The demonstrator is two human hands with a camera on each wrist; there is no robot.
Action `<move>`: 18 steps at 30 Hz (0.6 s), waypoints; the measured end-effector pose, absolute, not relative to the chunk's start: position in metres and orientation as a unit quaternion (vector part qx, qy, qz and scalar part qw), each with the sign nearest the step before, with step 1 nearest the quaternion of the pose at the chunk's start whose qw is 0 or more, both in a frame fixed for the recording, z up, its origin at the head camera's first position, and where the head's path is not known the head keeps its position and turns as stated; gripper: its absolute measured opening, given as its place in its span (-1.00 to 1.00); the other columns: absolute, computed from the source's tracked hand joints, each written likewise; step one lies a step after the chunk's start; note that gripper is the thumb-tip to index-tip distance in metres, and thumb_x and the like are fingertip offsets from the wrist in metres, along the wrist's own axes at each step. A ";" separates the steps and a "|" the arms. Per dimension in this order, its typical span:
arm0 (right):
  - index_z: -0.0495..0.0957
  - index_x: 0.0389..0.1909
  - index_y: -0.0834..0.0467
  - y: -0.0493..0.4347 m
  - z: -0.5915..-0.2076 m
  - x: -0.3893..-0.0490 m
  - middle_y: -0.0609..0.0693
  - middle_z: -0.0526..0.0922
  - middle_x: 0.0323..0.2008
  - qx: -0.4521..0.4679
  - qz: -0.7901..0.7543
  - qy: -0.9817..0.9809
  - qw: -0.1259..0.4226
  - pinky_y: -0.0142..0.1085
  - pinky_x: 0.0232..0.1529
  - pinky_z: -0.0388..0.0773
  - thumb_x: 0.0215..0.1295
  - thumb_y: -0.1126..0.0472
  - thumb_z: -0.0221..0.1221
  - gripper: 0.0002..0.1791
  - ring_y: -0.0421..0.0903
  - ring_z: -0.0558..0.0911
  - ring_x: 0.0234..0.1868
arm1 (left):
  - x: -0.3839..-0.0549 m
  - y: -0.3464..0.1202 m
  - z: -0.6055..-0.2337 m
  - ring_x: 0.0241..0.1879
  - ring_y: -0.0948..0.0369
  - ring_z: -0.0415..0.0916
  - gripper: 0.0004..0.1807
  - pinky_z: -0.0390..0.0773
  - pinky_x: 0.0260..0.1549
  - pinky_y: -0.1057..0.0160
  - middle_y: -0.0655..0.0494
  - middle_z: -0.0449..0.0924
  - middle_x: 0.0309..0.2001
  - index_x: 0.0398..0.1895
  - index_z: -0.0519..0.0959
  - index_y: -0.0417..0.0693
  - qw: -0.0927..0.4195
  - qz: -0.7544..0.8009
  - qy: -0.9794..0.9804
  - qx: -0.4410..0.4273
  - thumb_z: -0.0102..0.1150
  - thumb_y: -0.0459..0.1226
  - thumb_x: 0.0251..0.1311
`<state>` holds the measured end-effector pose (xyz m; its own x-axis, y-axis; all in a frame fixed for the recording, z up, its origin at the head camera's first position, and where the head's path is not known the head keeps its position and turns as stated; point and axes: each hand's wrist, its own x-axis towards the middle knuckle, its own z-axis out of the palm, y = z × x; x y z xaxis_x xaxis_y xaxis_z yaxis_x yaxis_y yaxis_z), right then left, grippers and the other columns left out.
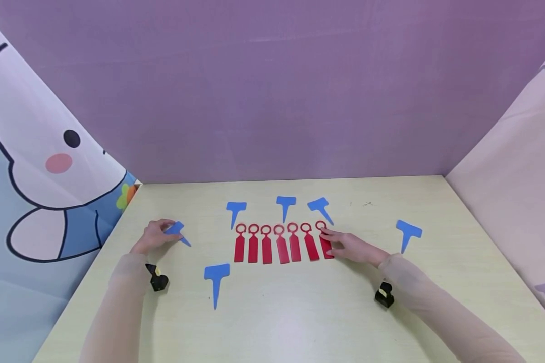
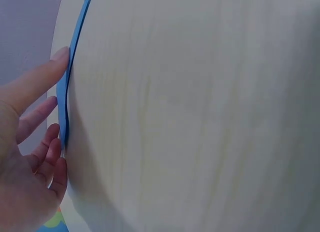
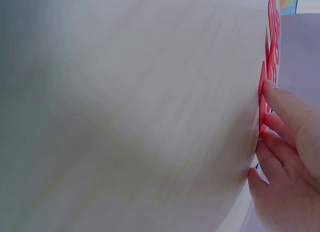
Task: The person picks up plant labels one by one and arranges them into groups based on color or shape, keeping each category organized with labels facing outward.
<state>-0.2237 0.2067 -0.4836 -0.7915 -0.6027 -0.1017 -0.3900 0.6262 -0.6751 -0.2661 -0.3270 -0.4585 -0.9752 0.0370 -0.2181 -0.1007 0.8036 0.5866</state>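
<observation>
My left hand [image 1: 156, 234] is at the left side of the table, its thumb and fingers pinching the head of a blue T-shaped plant label [image 1: 175, 228]. In the left wrist view this label [image 2: 63, 101] shows edge-on along the fingertips, close over the tabletop. Several red tags [image 1: 266, 250] with ring ends lie side by side in a row at the middle, rings pointing away. At the row's right end my right hand [image 1: 351, 247] holds the last red tag [image 1: 325, 245] between thumb and fingers, partly covering it. The right wrist view shows that tag [image 3: 261, 99] edge-on at the fingertips.
Behind the row lie three blue labels, at left [image 1: 236, 206], middle [image 1: 285, 201] and right [image 1: 319, 204]. Another blue label [image 1: 216, 273] lies front left, and one more [image 1: 409, 230] sits far right. A purple backdrop [image 1: 290, 101] rises behind the pale table [image 1: 290, 312].
</observation>
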 end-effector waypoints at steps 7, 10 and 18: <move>0.22 0.22 0.24 0.207 -0.485 -0.224 0.14 0.09 0.31 -0.263 -0.330 0.891 0.165 -0.17 0.05 0.39 0.15 0.23 0.15 -0.40 0.19 0.06 0.29 | -0.267 -0.324 -0.458 0.00 -0.19 0.20 -0.31 0.24 0.01 -0.14 -0.39 0.20 0.03 0.12 0.21 -0.38 0.119 0.317 0.940 -0.029 0.20 -0.12 0.04; 0.22 0.23 0.23 0.207 -0.486 -0.224 0.14 0.08 0.31 -0.265 -0.333 0.890 0.165 -0.16 0.06 0.37 0.15 0.23 0.15 -0.39 0.19 0.06 0.29 | -0.267 -0.323 -0.458 -0.05 -0.17 0.23 -0.31 0.27 0.00 -0.12 -0.38 0.22 0.00 0.12 0.19 -0.39 0.125 0.317 0.940 -0.032 0.20 -0.13 0.04; 0.22 0.22 0.26 0.207 -0.487 -0.225 0.15 0.09 0.30 -0.272 -0.330 0.889 0.160 -0.14 0.07 0.37 0.14 0.23 0.15 -0.39 0.20 0.07 0.28 | -0.268 -0.321 -0.456 -0.07 -0.16 0.29 -0.35 0.28 -0.01 -0.11 -0.39 0.29 -0.04 0.10 0.21 -0.43 0.120 0.309 0.943 -0.023 0.20 -0.19 0.05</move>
